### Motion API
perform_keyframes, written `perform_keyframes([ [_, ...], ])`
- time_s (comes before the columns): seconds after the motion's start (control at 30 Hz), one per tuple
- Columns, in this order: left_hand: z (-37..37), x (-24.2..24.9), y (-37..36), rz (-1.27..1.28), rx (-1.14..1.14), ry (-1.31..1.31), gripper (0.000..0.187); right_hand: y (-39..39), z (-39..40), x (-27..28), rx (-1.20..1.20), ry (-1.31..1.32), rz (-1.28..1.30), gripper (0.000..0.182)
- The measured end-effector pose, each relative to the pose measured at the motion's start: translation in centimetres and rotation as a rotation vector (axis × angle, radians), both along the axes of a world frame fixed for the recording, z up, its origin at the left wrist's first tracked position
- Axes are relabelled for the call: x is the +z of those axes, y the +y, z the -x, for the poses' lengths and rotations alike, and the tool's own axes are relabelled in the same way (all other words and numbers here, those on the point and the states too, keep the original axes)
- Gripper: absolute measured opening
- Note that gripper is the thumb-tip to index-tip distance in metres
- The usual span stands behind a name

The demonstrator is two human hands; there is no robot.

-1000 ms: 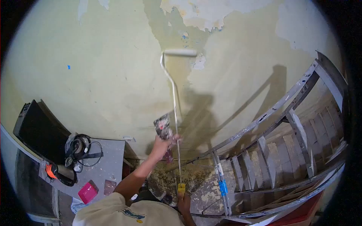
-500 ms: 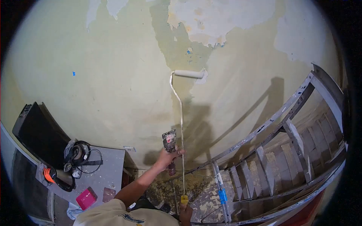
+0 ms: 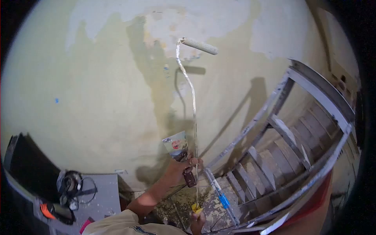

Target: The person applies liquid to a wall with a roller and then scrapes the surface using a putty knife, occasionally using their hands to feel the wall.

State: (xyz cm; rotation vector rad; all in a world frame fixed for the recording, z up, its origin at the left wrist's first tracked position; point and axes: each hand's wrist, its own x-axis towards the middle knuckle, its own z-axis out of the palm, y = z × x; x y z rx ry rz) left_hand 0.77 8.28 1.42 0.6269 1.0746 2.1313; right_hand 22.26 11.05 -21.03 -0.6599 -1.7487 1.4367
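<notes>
My left hand is closed round the handle of a putty knife, its wide blade pointing up, tilted a little left. The fingertips of that hand also reach the long thin rod of a paint roller. Low in the view, my right hand grips the roller's yellow handle. The pale roller cover sits at the top of the bent frame, off the wall, with its shadow falling separately below. The wall is greenish-yellow with whitish patches high up.
To the right, a paint-spattered stepladder leans out, blue tape on one leg. At the lower left a grey table bears cables and an orange-banded object. A dark panel stands behind it.
The roller cover has come away from the wall and gone higher, now slanting down to the right. The putty knife's blade has turned its face. My view has shifted up and right.
</notes>
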Motion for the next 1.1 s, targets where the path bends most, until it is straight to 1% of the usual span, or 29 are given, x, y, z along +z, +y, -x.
perform_keyframes([
  [0.03,-0.3,0.5,0.6,0.000,-0.051,0.006,0.022,-0.2,-0.7,0.2,-0.051,0.005,0.009,0.032],
  [0.07,-0.9,1.1,1.0,-0.011,-0.075,-0.010,0.022,-0.3,-0.8,1.0,-0.095,0.010,0.024,0.031],
  [0.1,-1.8,1.2,1.5,-0.011,-0.114,-0.031,0.023,-0.2,-1.4,1.7,-0.112,-0.030,-0.050,0.035],
  [0.13,-1.3,-1.2,2.5,-0.093,-0.166,-0.065,0.024,-0.3,-2.0,2.9,-0.148,-0.077,-0.110,0.040],
  [0.17,-1.7,-1.7,2.3,-0.054,-0.275,-0.075,0.024,-0.8,-2.0,4.6,-0.217,-0.115,-0.162,0.047],
  [0.2,-1.8,-2.0,2.3,-0.068,-0.326,-0.066,0.023,-1.0,-2.4,6.7,-0.216,-0.146,-0.129,0.050],
  [0.23,-2.0,-2.3,2.5,-0.087,-0.379,-0.054,0.022,-1.3,-2.7,7.7,-0.224,-0.120,-0.040,0.051],
  [0.27,-2.4,-3.2,3.0,-0.084,-0.413,-0.067,0.022,-1.7,-3.3,9.6,-0.330,-0.110,-0.149,0.053],
  [0.3,-2.6,-4.5,3.2,-0.071,-0.444,-0.076,0.021,-1.9,-3.8,10.6,-0.287,-0.032,-0.079,0.055],
  [0.33,-2.6,-5.6,3.3,0.074,-0.365,0.277,0.022,-2.2,-4.6,11.0,-0.245,0.060,-0.016,0.056],
  [0.4,-3.1,-7.2,2.8,0.171,-0.431,0.360,0.023,-4.2,-5.7,11.6,-0.328,0.191,0.083,0.057],
  [0.43,-3.7,-7.3,2.6,0.217,-0.556,0.076,0.023,-4.8,-6.4,9.7,-0.443,0.228,-0.002,0.048],
  [0.47,-4.6,-7.4,2.6,0.276,-0.699,0.115,0.023,-6.0,-7.1,8.2,-0.617,0.248,-0.018,0.044],
  [0.53,-6.2,-8.7,1.5,0.138,-0.840,0.207,0.018,-8.8,-8.7,5.2,-0.976,0.270,-0.034,0.036],
  [0.57,-6.7,-9.5,1.8,0.234,-0.947,0.232,0.018,-10.3,-9.2,4.8,-1.143,0.342,0.034,0.038],
  [0.6,-7.7,-10.2,1.2,0.387,-0.978,0.417,0.017,-12.1,-9.7,4.3,-1.309,0.423,0.100,0.042],
  [0.63,-8.5,-10.8,1.4,0.514,-0.987,0.611,0.016,-13.8,-11.0,6.1,-1.393,0.556,0.157,0.050],
  [0.7,-4.8,-20.1,4.1,0.708,-1.199,0.809,0.025,-17.6,-12.3,4.4,-1.667,0.552,0.316,0.045],
  [0.77,-6.0,-23.5,3.6,0.928,-1.406,0.996,0.028,-21.8,-13.0,0.1,-1.923,0.443,0.551,0.043],
  [0.8,-6.1,-27.2,-0.7,0.889,-1.415,0.958,0.021,-27.5,-14.3,-2.7,-2.044,0.084,0.542,0.043],
  [0.83,-4.9,-30.5,-1.7,0.866,-1.437,0.917,0.018,-29.3,-14.4,-4.5,-2.133,-0.302,0.545,0.043],
  [0.87,-4.7,-31.6,-2.2,0.908,-1.554,1.129,0.017,-30.1,-14.8,-3.9,-2.102,-0.457,0.726,0.046],
  [0.9,-3.7,-32.5,-2.4,0.943,-1.663,1.350,0.017,-30.8,-15.0,-5.0,-2.103,-0.455,0.743,0.046],
  [0.97,4.0,-41.5,-4.0,1.237,-1.489,1.117,0.018,-31.6,-16.4,-9.3,-1.980,-0.766,1.172,0.043],
  [1.0,4.1,-41.3,-4.3,1.323,-1.553,1.166,0.018,-31.6,-17.6,-12.6,-1.981,-0.767,1.181,0.043],
  [1.03,4.6,-40.9,-4.5,1.421,-1.614,1.220,0.018,-31.6,-18.3,-16.6,-1.876,-0.795,1.289,0.041],
  [1.07,5.8,-41.2,-4.8,1.495,-1.627,1.202,0.018,-31.5,-19.0,-19.9,-1.766,-0.816,1.392,0.039],
  [1.1,6.5,-42.0,-5.0,1.557,-1.638,1.176,0.018,-31.1,-20.0,-22.1,-1.767,-0.811,1.398,0.039],
])
